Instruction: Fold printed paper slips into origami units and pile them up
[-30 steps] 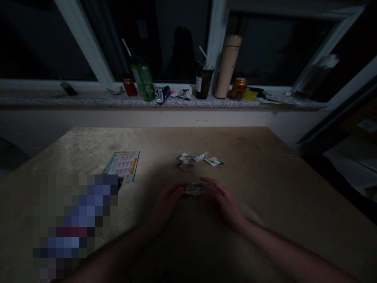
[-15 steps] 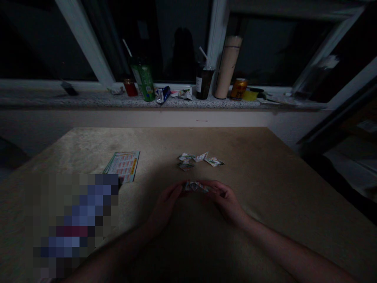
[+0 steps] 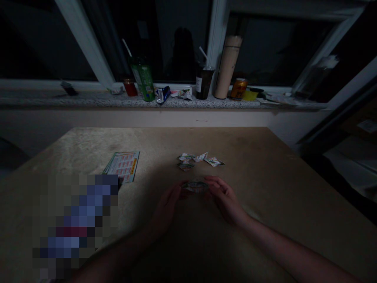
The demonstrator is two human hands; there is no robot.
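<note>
A small folded piece of printed paper (image 3: 195, 186) is held level between my two hands, low over the table. My left hand (image 3: 168, 204) pinches its left end, thumb toward me. At the other end, my right hand (image 3: 225, 198) has its thumb and fingertips around the paper's tip, the upper fingers slightly raised. Just beyond my hands lie several similar folded paper pieces (image 3: 200, 157), pointed in shape, in a loose cluster. The underside of the held paper is hidden and the light is dim.
A stack of printed leaflets (image 3: 125, 165) lies on the table (image 3: 265, 173) to the left, beside a pixelated blurred area. Along the windowsill (image 3: 103, 101) stand a green container (image 3: 144, 80), a dark cup with a straw (image 3: 203, 84), a pale cylinder (image 3: 228, 68) and an orange can (image 3: 238, 89).
The held paper has turned and now looks narrower and curved. My right hand's upper fingers have lifted and spread a little; my left hand has barely shifted. The other paper pieces lie unchanged.
</note>
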